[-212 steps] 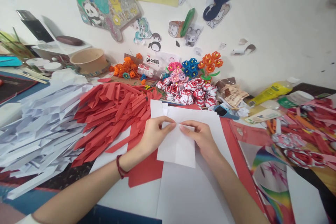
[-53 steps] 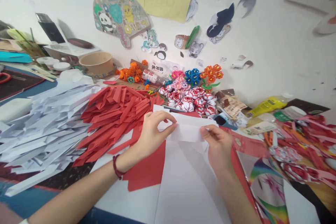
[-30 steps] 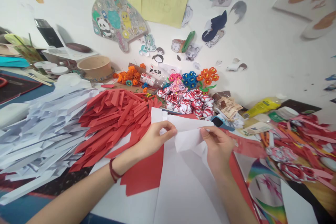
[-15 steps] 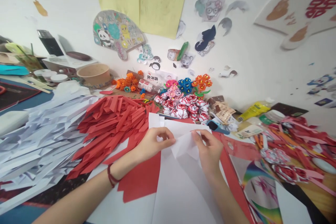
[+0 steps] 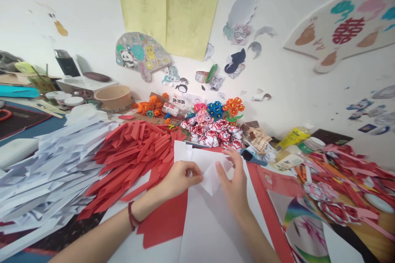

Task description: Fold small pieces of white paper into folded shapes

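Note:
A small folded piece of white paper [image 5: 211, 180] is held up over white sheets [image 5: 212, 226] in the middle of the table. My left hand [image 5: 182, 178] pinches its left edge between thumb and forefinger. My right hand [image 5: 233, 178] is at its right side with thumb and fingers spread apart; whether a fingertip still touches the paper I cannot tell. Red paper [image 5: 163, 222] lies under the left forearm, partly covered by the white sheets.
A heap of folded white strips [image 5: 58, 164] and a pile of folded red strips [image 5: 135, 156] lie to the left. Red-and-white paper flowers [image 5: 216, 131] stand at the back, near a smartwatch [image 5: 249, 157]. Ribbon scraps [image 5: 348, 172] cover the right side.
My right hand has opened, its fingers coming off the paper's right edge. The left hand keeps its pinch. The camera view has tilted up slightly.

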A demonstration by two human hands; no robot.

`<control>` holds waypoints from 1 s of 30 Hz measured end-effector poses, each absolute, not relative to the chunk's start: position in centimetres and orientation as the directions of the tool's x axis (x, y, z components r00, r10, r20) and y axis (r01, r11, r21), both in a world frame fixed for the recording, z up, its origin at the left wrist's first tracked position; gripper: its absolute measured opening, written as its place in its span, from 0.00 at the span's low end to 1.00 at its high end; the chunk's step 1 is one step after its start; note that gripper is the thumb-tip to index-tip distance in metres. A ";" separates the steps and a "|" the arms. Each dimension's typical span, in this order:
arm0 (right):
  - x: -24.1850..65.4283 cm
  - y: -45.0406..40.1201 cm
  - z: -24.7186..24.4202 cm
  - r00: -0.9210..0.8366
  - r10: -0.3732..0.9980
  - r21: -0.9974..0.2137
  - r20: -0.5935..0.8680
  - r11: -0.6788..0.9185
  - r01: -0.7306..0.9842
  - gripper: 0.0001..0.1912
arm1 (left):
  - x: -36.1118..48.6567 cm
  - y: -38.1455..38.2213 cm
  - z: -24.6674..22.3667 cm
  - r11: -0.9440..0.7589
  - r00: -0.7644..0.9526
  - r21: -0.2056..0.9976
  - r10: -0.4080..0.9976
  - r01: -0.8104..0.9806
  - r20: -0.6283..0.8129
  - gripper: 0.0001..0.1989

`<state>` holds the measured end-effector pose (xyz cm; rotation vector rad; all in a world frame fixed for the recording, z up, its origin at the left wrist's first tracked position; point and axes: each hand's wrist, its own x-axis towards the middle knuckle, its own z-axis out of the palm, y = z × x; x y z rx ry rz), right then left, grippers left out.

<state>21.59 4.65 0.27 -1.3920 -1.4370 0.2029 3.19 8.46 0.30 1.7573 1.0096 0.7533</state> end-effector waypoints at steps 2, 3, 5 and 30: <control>21.4 4.6 0.2 0.136 0.752 -0.578 0.644 0.362 0.731 0.33 | 3.2 8.6 0.4 -0.121 0.379 0.963 0.925 0.240 0.022 0.13; 21.3 4.6 0.1 0.039 0.747 -0.490 0.664 0.395 0.777 0.33 | 3.2 8.6 0.5 -0.066 0.343 0.982 0.939 0.177 0.002 0.14; 21.0 4.5 -0.2 -0.173 0.752 -0.324 0.637 0.464 0.824 0.33 | 3.2 8.6 0.7 0.017 0.303 0.999 0.953 0.041 -0.028 0.16; 20.3 3.8 0.1 0.224 0.916 -0.905 0.333 0.244 0.348 0.16 | 3.4 8.4 -0.1 -0.049 0.034 0.994 0.998 0.095 0.046 0.24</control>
